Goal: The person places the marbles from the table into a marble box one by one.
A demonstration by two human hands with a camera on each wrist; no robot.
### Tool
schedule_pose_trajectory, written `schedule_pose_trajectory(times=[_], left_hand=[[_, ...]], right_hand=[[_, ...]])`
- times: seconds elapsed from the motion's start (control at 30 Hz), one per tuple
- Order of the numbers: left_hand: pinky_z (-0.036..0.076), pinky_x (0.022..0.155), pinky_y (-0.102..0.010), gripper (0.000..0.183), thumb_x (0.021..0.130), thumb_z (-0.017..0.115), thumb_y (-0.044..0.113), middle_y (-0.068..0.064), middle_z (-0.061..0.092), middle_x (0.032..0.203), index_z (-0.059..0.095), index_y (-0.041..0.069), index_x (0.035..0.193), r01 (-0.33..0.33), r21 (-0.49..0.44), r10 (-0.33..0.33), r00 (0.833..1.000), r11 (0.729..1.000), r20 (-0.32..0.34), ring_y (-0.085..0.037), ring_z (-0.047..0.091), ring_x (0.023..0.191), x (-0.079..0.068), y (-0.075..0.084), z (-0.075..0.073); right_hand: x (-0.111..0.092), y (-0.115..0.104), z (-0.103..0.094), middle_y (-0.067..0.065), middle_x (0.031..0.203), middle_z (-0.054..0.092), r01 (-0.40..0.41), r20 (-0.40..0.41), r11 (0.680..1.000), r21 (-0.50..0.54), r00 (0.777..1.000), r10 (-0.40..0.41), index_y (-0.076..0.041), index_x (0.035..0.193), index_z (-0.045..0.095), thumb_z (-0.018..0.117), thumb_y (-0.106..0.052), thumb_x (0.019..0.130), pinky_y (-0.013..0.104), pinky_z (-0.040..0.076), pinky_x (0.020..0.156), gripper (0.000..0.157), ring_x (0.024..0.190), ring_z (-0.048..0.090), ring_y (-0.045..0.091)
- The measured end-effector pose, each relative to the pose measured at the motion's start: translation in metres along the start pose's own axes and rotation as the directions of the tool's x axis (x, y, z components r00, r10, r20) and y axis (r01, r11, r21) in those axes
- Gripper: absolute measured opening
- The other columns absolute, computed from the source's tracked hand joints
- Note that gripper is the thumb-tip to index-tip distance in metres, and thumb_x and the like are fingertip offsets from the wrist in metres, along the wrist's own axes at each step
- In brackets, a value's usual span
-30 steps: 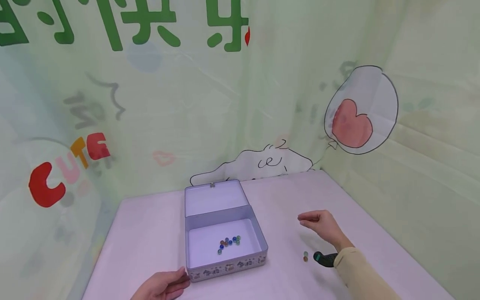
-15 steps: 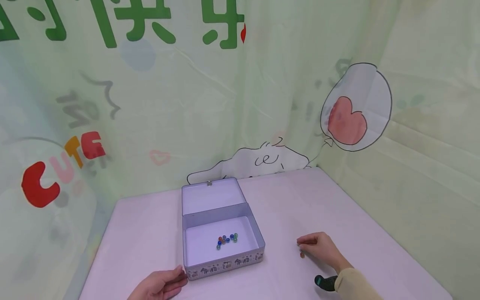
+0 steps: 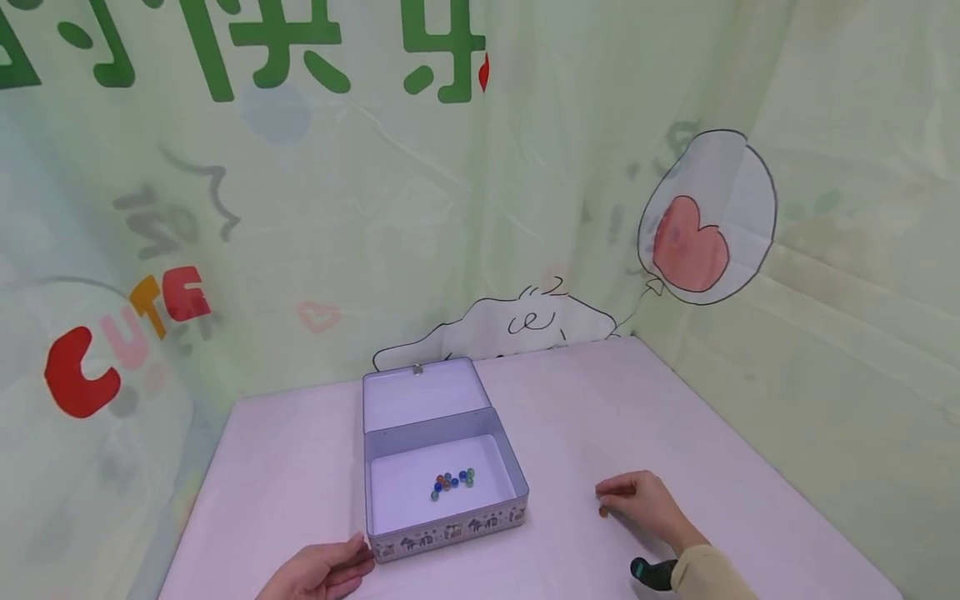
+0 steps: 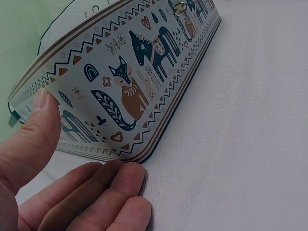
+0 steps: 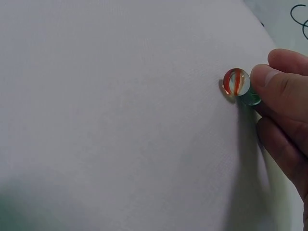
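A metal tin box (image 3: 446, 533) with printed animals on its outside stands with its lid (image 3: 426, 396) folded back. Several glass marbles (image 3: 454, 482) lie in a loose cluster on its floor. My left hand (image 3: 318, 571) holds the box's front left corner, thumb (image 4: 41, 125) against the patterned side, curled fingertips at the bottom edge. To the right of the box, my right hand (image 3: 641, 504) pinches a green marble (image 5: 251, 98), mostly hidden behind the thumb. An orange-striped clear marble (image 5: 236, 82) sits on the tabletop right beside the fingertips.
The pink-white tabletop (image 3: 570, 417) carries the box and marbles. A printed curtain (image 3: 337, 208) hangs behind and along both sides of the table. A dark strap device (image 3: 652, 573) is on the right wrist, just below the sleeve.
My right hand has come down from above the table to the two marbles and now pinches the green one. The left hand stays at the box corner. The view has shifted slightly.
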State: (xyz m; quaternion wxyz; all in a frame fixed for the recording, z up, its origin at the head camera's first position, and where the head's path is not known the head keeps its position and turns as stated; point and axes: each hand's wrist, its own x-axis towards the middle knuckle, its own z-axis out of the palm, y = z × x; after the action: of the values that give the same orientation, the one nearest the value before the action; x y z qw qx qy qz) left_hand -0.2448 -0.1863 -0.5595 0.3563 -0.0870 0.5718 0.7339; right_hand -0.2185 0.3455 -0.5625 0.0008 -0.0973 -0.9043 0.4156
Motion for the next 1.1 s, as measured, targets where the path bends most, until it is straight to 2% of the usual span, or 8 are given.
schedule_pose_trajectory(times=[0.17, 0.3, 0.4, 0.5, 0.67, 0.83, 1.0, 1.1], left_hand=[[0.060, 0.097, -0.034, 0.043, 0.093, 0.077, 0.025, -0.011, 0.079, 0.103, 0.070, -0.009, 0.118, 0.005, 0.010, -0.005, 1.000, 1.000, -0.024, -0.018, 0.076, 0.100, -0.002, -0.001, -0.002], [0.060, 0.097, -0.034, 0.045, 0.094, 0.076, 0.025, -0.012, 0.079, 0.104, 0.068, -0.010, 0.120, -0.006, 0.023, 0.006, 1.000, 1.000, -0.025, -0.018, 0.076, 0.100, -0.003, -0.001, -0.001], [0.060, 0.098, -0.034, 0.045, 0.094, 0.077, 0.026, -0.012, 0.079, 0.105, 0.069, -0.010, 0.119, -0.008, 0.022, 0.009, 1.000, 1.000, -0.030, -0.018, 0.076, 0.100, -0.005, -0.001, -0.002], [0.060, 0.098, -0.034, 0.045, 0.093, 0.077, 0.027, -0.013, 0.079, 0.106, 0.069, -0.009, 0.119, -0.011, 0.025, 0.011, 0.999, 1.000, -0.033, -0.018, 0.076, 0.100, -0.007, -0.002, -0.003], [0.060, 0.097, -0.034, 0.045, 0.093, 0.077, 0.028, -0.014, 0.078, 0.107, 0.070, -0.009, 0.118, -0.017, 0.033, 0.018, 0.999, 0.999, -0.034, -0.018, 0.076, 0.101, -0.007, -0.003, -0.005], [0.060, 0.098, -0.035, 0.045, 0.094, 0.077, 0.025, -0.012, 0.079, 0.105, 0.068, -0.010, 0.120, -0.015, 0.019, 0.016, 0.999, 1.000, -0.038, -0.019, 0.076, 0.101, -0.006, -0.001, -0.007], [0.058, 0.103, -0.039, 0.053, 0.095, 0.075, 0.025, -0.011, 0.078, 0.106, 0.061, -0.014, 0.128, -0.010, 0.004, 0.010, 1.000, 1.000, -0.024, -0.021, 0.074, 0.105, -0.003, 0.001, -0.003], [0.058, 0.103, -0.040, 0.056, 0.095, 0.075, 0.024, -0.011, 0.078, 0.106, 0.059, -0.015, 0.130, -0.008, 0.001, 0.008, 1.000, 1.000, -0.027, -0.021, 0.074, 0.104, -0.002, 0.003, 0.000]], right_hand=[[0.003, -0.001, 0.001, 0.006, 0.095, 0.080, 0.030, 0.004, 1.000, 0.005, 1.000, -0.030, -0.005, 0.098, 0.080, 0.082, -0.002, 0.083, 0.024, 0.062, 0.075, 0.016, 0.088, 0.074, 0.015], [0.005, -0.012, -0.007, 0.011, 0.099, 0.080, 0.099, 0.020, 0.995, 0.027, 0.995, -0.099, -0.002, 0.102, 0.079, 0.080, -0.004, 0.085, 0.018, 0.060, 0.073, 0.017, 0.089, 0.074, 0.013], [0.010, -0.028, -0.017, 0.017, 0.105, 0.078, 0.159, 0.026, 0.986, 0.057, 0.987, -0.161, 0.003, 0.107, 0.077, 0.078, -0.004, 0.088, 0.018, 0.061, 0.074, 0.020, 0.089, 0.074, 0.010], [0.015, -0.046, -0.026, 0.020, 0.109, 0.077, 0.187, 0.021, 0.980, 0.066, 0.982, -0.189, 0.004, 0.110, 0.076, 0.077, -0.006, 0.090, 0.022, 0.062, 0.077, 0.022, 0.089, 0.074, 0.010], [0.031, -0.065, -0.032, 0.019, 0.112, 0.076, 0.219, 0.018, 0.975, 0.045, 0.975, -0.220, -0.003, 0.111, 0.077, 0.076, -0.011, 0.092, 0.031, 0.064, 0.084, 0.020, 0.095, 0.074, 0.017], [0.052, -0.096, -0.011, 0.014, 0.112, 0.077, 0.215, 0.032, 0.975, 0.054, 0.976, -0.217, -0.006, 0.111, 0.078, 0.075, -0.010, 0.093, 0.039, 0.064, 0.090, 0.018, 0.098, 0.074, 0.020], [0.064, -0.142, 0.030, 0.010, 0.109, 0.078, 0.204, 0.068, 0.974, 0.098, 0.975, -0.211, -0.006, 0.110, 0.078, 0.074, -0.004, 0.092, 0.040, 0.064, 0.091, 0.018, 0.096, 0.074, 0.020], [0.068, -0.168, 0.056, 0.007, 0.106, 0.078, 0.259, 0.101, 0.960, 0.107, 0.958, -0.270, -0.006, 0.108, 0.079, 0.074, -0.002, 0.092, 0.036, 0.064, 0.088, 0.017, 0.094, 0.074, 0.018]])
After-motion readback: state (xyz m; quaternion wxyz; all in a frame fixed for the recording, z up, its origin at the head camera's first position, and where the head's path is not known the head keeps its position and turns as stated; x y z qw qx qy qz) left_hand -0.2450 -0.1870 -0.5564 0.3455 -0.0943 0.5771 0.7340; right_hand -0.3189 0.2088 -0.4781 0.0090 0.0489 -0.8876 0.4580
